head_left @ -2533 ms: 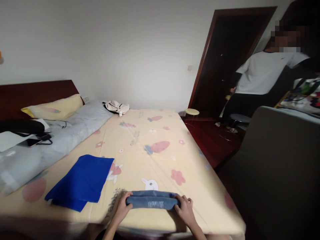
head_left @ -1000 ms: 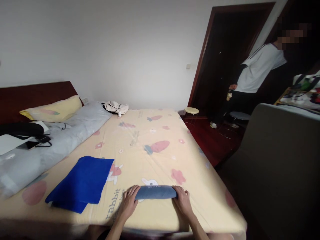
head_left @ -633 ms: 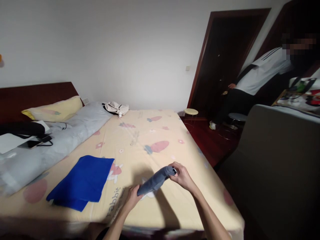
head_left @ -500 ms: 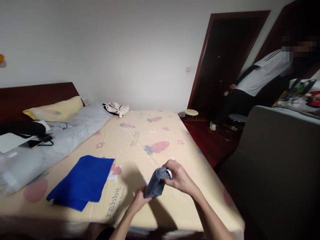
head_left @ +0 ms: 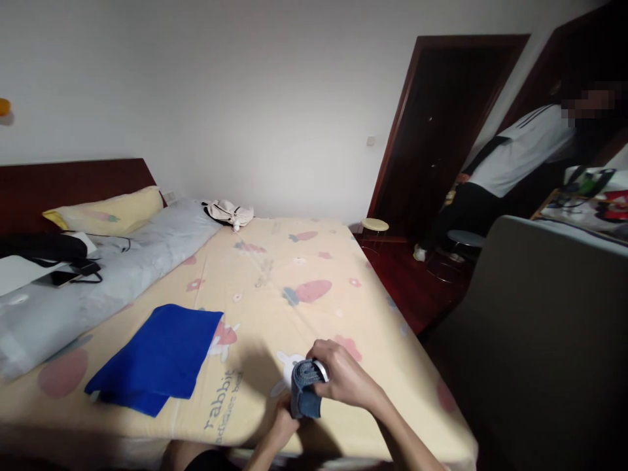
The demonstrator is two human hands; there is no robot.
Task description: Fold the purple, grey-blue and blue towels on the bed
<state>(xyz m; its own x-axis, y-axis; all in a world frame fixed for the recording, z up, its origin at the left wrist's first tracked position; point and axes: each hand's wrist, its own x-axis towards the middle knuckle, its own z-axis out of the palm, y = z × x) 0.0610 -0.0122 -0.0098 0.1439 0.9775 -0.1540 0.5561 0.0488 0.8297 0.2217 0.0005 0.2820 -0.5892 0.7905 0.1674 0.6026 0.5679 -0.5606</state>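
A grey-blue cloth (head_left: 305, 392), rolled up with its spiral end facing up, is held between my two hands just above the bed. My right hand (head_left: 343, 376) grips the top of the roll, thumb in front, beside a white strip at the roll's edge. My left hand (head_left: 284, 418) holds the lower left side of the roll, its fingers partly hidden behind the cloth. A folded blue cloth (head_left: 159, 360) lies flat on the bed sheet (head_left: 265, 288) to the left of my hands.
Bedding (head_left: 127, 261) with a phone (head_left: 65, 278) and a black bag (head_left: 44, 248) runs along the left. Farther off are a pillow (head_left: 108, 212), a white bag (head_left: 228, 212) and a stool (head_left: 375, 225). A person (head_left: 515, 157) leans at the right behind a grey panel (head_left: 530, 327).
Both hands have moved lower, toward me, with the rolled cloth. The roll has turned more upright. The blue cloth has stayed in place on the bed.
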